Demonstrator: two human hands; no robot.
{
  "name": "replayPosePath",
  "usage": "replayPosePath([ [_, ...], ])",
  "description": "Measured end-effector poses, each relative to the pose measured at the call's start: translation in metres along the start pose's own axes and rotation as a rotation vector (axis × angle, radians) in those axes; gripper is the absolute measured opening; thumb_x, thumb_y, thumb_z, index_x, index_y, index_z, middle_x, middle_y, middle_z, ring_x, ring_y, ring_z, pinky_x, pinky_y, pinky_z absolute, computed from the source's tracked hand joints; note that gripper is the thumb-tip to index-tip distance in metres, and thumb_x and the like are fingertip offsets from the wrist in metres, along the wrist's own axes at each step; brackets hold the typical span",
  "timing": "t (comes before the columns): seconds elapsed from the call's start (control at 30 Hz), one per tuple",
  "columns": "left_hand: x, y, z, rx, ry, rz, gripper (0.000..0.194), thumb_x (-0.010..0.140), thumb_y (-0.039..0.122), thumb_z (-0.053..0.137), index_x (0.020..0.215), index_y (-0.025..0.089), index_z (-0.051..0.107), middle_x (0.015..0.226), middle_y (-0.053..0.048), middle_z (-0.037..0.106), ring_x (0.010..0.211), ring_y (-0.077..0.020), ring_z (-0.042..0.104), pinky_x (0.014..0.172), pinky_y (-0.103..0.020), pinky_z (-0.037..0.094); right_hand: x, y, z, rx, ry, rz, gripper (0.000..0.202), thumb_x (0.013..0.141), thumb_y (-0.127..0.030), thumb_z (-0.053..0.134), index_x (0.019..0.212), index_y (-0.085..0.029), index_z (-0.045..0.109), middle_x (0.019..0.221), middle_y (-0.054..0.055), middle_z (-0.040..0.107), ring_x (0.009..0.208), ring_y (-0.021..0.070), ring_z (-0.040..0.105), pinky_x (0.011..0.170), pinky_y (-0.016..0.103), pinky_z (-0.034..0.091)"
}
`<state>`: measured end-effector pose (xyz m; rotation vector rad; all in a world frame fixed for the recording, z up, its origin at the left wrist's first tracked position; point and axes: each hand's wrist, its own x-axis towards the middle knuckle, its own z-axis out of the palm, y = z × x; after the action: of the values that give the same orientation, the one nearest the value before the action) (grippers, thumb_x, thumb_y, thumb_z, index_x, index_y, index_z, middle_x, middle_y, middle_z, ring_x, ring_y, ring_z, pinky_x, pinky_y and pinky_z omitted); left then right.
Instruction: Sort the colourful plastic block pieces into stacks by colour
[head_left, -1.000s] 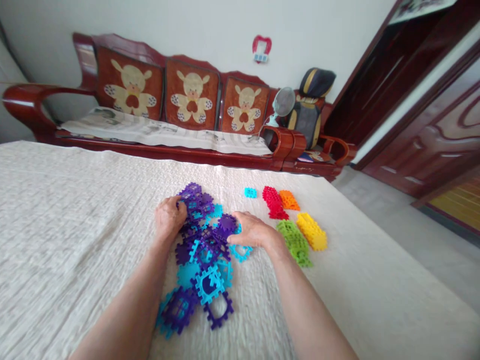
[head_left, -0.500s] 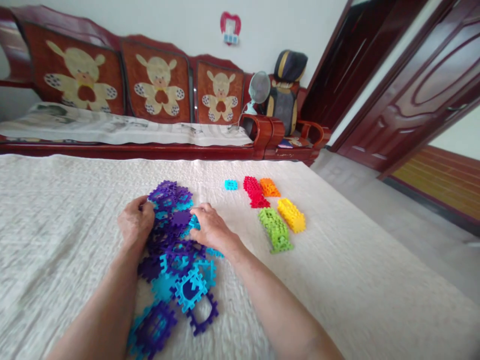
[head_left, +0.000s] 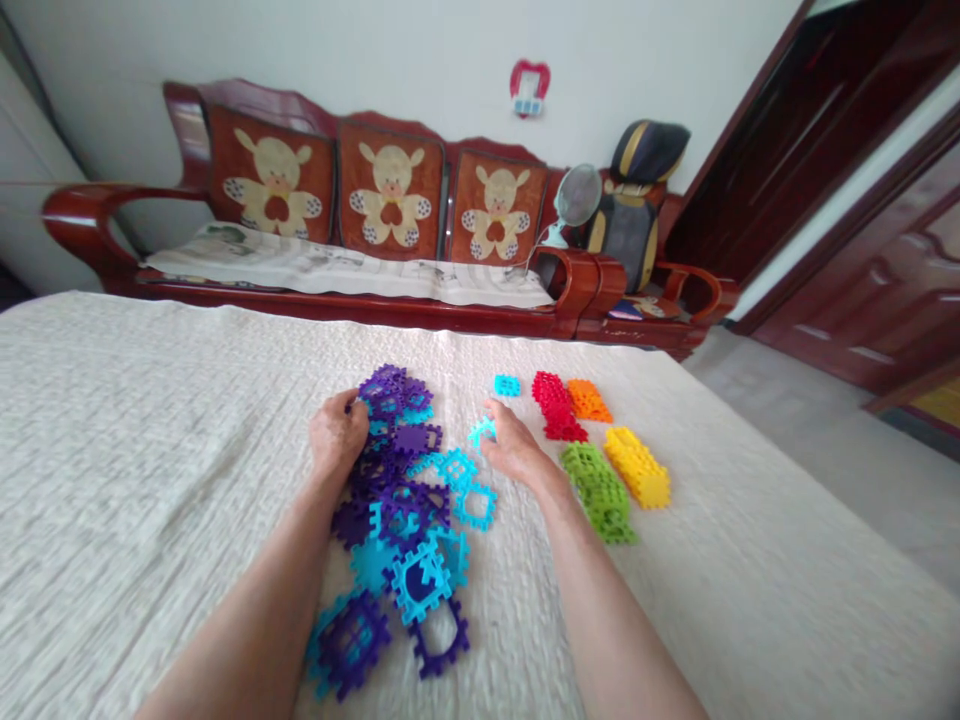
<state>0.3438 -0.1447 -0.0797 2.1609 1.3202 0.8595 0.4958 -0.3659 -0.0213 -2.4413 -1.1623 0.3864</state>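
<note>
My right hand (head_left: 517,447) pinches a light-blue interlocking building tile (head_left: 481,432) with a cut-out and toothed edges, just above the cloth or on it; I cannot tell which. My left hand (head_left: 337,432) rests against the left side of a jumbled pile of purple tiles (head_left: 416,438) and light-blue tiles (head_left: 373,566). Its fingers are curled in at the pile's edge, and what they hold, if anything, is hidden. Beyond my right fingertips lies a single light-blue tile (head_left: 507,385). Loose blue tiles (head_left: 476,507) lie at the pile's right side.
Rows of red tiles (head_left: 559,405), orange tiles (head_left: 589,400), yellow tiles (head_left: 637,467) and green tiles (head_left: 598,490) are on the right of the cream quilted cloth (head_left: 180,440). Behind the table stands a wooden sofa (head_left: 337,300) with a small fan (head_left: 577,195) near its arm.
My right hand has drawn away from the pile to the right with a light-blue tile. My left hand stays at the pile's left edge. The view has swung left.
</note>
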Motion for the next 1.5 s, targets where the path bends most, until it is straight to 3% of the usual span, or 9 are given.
replayPosePath([
  [0.2,-0.002,0.001,0.000,0.010,0.016,0.015,0.040,0.084,0.033,0.046,0.114,0.017,0.068,0.109,-0.011,0.071,0.104,-0.0259,0.064,0.095,-0.037,0.047,0.004,0.012,0.009,-0.032,-0.009,0.014,0.075,0.073,-0.023,0.059,0.143,-0.015,0.034,0.140,0.015,0.044,0.130,0.0255,0.042,0.107,0.035,0.035],
  [0.4,-0.002,0.002,0.000,0.020,0.022,0.029,0.039,0.085,0.032,0.046,0.113,0.017,0.069,0.110,-0.012,0.071,0.104,-0.0265,0.064,0.095,-0.038,0.047,0.006,0.019,0.008,-0.082,-0.052,-0.107,0.064,0.072,-0.018,0.059,0.134,-0.018,0.047,0.138,0.011,0.048,0.128,0.0240,0.044,0.105,0.034,0.035],
  [0.53,-0.002,0.003,-0.001,0.018,0.013,0.014,0.040,0.085,0.033,0.046,0.114,0.016,0.068,0.113,-0.013,0.070,0.107,-0.0274,0.063,0.097,-0.039,0.047,0.007,0.020,0.010,-0.104,-0.017,-0.038,0.057,0.073,-0.022,0.060,0.130,-0.018,0.051,0.132,0.011,0.050,0.123,0.0235,0.048,0.102,0.034,0.038],
  [0.67,-0.002,0.003,-0.001,0.021,0.001,0.018,0.041,0.086,0.033,0.045,0.115,0.015,0.068,0.114,-0.013,0.069,0.108,-0.0270,0.063,0.098,-0.038,0.046,0.007,0.021,0.011,-0.082,0.015,-0.022,0.072,0.069,-0.032,0.066,0.136,-0.017,0.044,0.139,0.013,0.043,0.126,0.0255,0.045,0.103,0.035,0.038],
  [0.77,-0.002,0.004,-0.001,0.030,0.003,0.024,0.040,0.086,0.032,0.045,0.115,0.015,0.068,0.114,-0.013,0.069,0.108,-0.0273,0.063,0.098,-0.039,0.046,0.006,0.023,0.011,-0.078,-0.007,-0.128,0.069,0.070,-0.023,0.062,0.136,-0.018,0.044,0.148,0.010,0.035,0.132,0.0249,0.039,0.107,0.034,0.034],
  [0.93,-0.002,0.002,0.001,0.042,0.022,0.052,0.040,0.086,0.032,0.044,0.114,0.016,0.068,0.112,-0.012,0.070,0.105,-0.0267,0.065,0.096,-0.038,0.048,0.005,0.022,0.009,-0.091,-0.036,-0.227,0.056,0.071,-0.007,0.049,0.126,-0.018,0.053,0.135,0.008,0.052,0.127,0.0199,0.045,0.107,0.031,0.033],
  [1.1,-0.001,-0.001,0.004,0.045,0.035,0.082,0.040,0.086,0.032,0.043,0.112,0.016,0.069,0.111,-0.012,0.070,0.104,-0.0262,0.065,0.096,-0.037,0.047,0.006,0.021,0.011,-0.120,0.016,-0.193,0.055,0.072,-0.009,0.050,0.125,-0.020,0.053,0.131,0.009,0.056,0.123,0.0204,0.050,0.103,0.031,0.037],
  [1.3,-0.002,-0.002,0.005,0.049,0.038,0.096,0.040,0.087,0.032,0.041,0.112,0.016,0.068,0.109,-0.012,0.071,0.103,-0.0255,0.065,0.095,-0.036,0.048,0.046,0.019,-0.007,-0.266,0.139,-0.078,0.052,0.077,-0.015,0.052,0.129,-0.025,0.050,0.132,0.008,0.056,0.121,0.0213,0.052,0.102,0.032,0.039],
  [1.5,-0.001,-0.002,0.007,0.058,0.048,0.096,0.039,0.087,0.031,0.042,0.112,0.016,0.069,0.110,-0.012,0.070,0.103,-0.0243,0.065,0.095,-0.034,0.047,0.097,0.032,-0.039,-0.392,0.121,0.034,0.049,0.079,-0.011,0.047,0.125,-0.025,0.053,0.131,0.010,0.057,0.120,0.0239,0.054,0.097,0.038,0.043],
])
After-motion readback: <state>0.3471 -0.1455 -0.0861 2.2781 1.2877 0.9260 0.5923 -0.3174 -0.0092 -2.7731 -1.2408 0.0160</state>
